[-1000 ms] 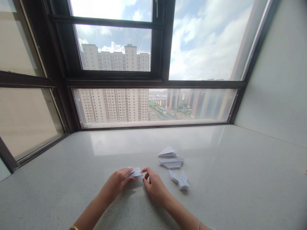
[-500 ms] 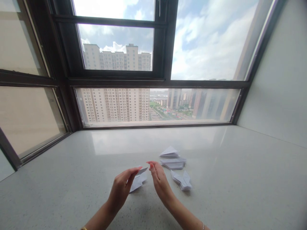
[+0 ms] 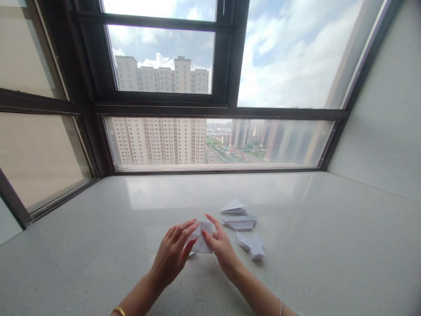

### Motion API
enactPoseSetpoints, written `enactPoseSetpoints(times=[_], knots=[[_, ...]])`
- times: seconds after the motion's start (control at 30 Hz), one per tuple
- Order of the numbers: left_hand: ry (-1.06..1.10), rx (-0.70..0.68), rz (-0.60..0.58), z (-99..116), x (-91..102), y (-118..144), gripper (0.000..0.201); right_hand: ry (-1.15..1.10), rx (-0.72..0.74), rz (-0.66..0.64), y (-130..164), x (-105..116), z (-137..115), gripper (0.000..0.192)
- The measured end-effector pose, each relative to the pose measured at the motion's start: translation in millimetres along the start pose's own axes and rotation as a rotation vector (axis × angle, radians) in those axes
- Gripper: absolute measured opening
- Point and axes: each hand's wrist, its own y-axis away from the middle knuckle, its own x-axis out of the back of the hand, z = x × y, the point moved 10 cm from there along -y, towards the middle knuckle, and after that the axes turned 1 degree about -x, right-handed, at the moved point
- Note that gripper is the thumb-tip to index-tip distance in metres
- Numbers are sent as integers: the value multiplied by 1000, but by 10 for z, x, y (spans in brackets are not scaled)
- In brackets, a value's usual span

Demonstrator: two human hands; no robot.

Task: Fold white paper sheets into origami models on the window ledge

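A small folded white paper (image 3: pixel 205 246) is held up between my hands, a crease down its middle. My right hand (image 3: pixel 222 250) grips it at the right side, thumb flat on the face nearest me and index finger raised past the top edge. At the paper's left edge is my left hand (image 3: pixel 171 252), with thumb and fingers apart; whether its fingertips touch the paper is hard to tell. Beneath, a corner of another folded white piece (image 3: pixel 191 255) shows on the sill, mostly hidden by the left hand and the held paper.
To the right of my hands lie a pointed folded paper (image 3: pixel 234 206), a long flat folded paper (image 3: pixel 240 223) and a stack of winged folded papers (image 3: pixel 252 245). They rest on a pale speckled sill (image 3: pixel 312 245). Dark window frames (image 3: pixel 217 172) border it at the back.
The paper has turned from edge-on to facing me. My right hand has come onto it, while my left fingers have spread from their pinch. The view has shifted slightly.
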Motion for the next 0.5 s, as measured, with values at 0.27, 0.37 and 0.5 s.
enactPoseSetpoints(times=[0.27,0.37,0.5], knots=[[-241,492,-257,-693,-304,222,49,131,83,125,-34,228,-70,71],[-211,536,-378,-744,-417,294,63,171,94,158,-41,294,-81,69],[-161,583,-424,-761,-428,313,62,185,103,162,-55,305,-69,64]])
